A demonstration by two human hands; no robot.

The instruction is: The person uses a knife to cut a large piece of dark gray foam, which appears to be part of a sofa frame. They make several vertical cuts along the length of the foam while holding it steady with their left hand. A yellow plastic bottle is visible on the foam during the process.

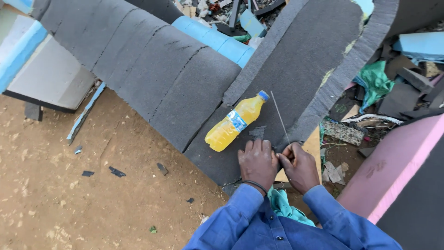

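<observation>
My left hand (257,163) lies flat, fingers together, pressing on a dark grey foam sheet (296,65) near its lower edge. My right hand (299,165) is beside it, fingers pinched around the lower end of a long thin needle (280,117) that sticks up and away over the foam. A plastic bottle (235,122) of yellow liquid with a blue cap lies on its side on the foam, just above my left hand. Blue sleeves cover both forearms.
A wide ribbed grey foam slab (138,60) arches to the left over bare dirt ground (69,185). Blue foam pieces (217,39) lie behind it. A pink foam block (393,171) stands at the right, with foam scraps and green cloth (377,81) heaped beyond.
</observation>
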